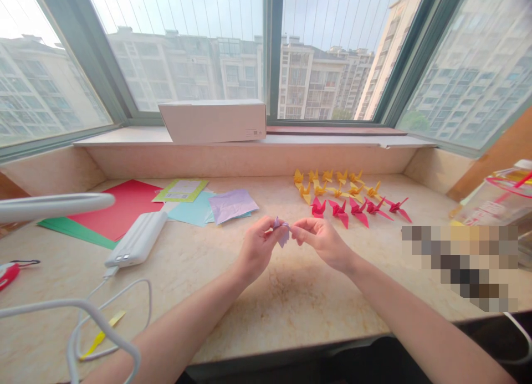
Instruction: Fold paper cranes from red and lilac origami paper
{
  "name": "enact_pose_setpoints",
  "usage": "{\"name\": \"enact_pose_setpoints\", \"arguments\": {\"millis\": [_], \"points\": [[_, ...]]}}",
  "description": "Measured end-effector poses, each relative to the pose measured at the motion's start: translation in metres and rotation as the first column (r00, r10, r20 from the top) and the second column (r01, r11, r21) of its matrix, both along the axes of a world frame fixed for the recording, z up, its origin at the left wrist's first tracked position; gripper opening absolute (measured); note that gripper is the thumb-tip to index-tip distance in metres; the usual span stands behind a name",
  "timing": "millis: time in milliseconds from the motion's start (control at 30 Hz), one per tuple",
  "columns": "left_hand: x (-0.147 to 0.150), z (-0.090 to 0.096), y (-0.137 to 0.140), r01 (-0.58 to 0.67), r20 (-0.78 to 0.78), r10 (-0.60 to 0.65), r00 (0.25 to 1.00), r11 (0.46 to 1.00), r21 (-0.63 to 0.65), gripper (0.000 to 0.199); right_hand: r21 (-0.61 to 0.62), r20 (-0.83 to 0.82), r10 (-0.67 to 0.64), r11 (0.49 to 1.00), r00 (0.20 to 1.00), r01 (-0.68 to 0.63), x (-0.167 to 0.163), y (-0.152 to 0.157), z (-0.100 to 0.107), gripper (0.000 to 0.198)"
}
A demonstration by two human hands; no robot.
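Note:
Between my two hands, above the middle of the stone counter, is a small folded piece of purple paper (284,237). My left hand (258,245) pinches its left side with thumb and fingers. With thumb and forefinger, my right hand (318,240) grips its right tip. Folds are partly hidden by the fingers. Beyond my hands to the left lies a creased purple sheet (233,205) on light blue paper (189,211). Back right, several yellow paper cranes (327,176) stand in rows, with red paper cranes (358,208) in front of them.
At left are a white power bank (139,237) with a cable, red paper (124,204), green paper (70,230) and a yellow-green packet (181,190). A white box (214,122) sits on the sill. A clear plastic container (494,198) stands at right; a blurred patch lies before it.

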State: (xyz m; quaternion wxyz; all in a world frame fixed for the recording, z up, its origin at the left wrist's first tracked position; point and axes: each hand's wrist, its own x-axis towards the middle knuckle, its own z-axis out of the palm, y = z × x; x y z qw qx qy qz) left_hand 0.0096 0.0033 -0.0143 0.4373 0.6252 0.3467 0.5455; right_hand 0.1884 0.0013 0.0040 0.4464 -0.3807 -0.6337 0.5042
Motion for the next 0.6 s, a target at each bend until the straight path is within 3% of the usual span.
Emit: {"name": "enact_pose_setpoints", "arguments": {"millis": [167, 400, 600], "points": [[0.0000, -0.0013, 0.0013, 0.008, 0.006, -0.008, 1.000, 1.000, 0.016, 0.022, -0.012, 0.010, 0.041, 0.999, 0.999, -0.041, 0.0016, -0.0015, 0.0031, 0.036], [-0.0047, -0.0029, 0.0026, -0.005, -0.108, 0.016, 0.994, 0.995, 0.103, 0.021, 0.014, 0.109, 0.061, 0.998, 0.992, -0.062, 0.0066, -0.0027, 0.0071, 0.035], [-0.0064, -0.0016, 0.0041, -0.006, -0.193, 0.030, 0.981, 0.993, 0.121, 0.023, 0.238, 0.241, -0.118, 0.970, 0.963, 0.059, 0.0050, -0.0059, 0.0020, 0.027]]}}
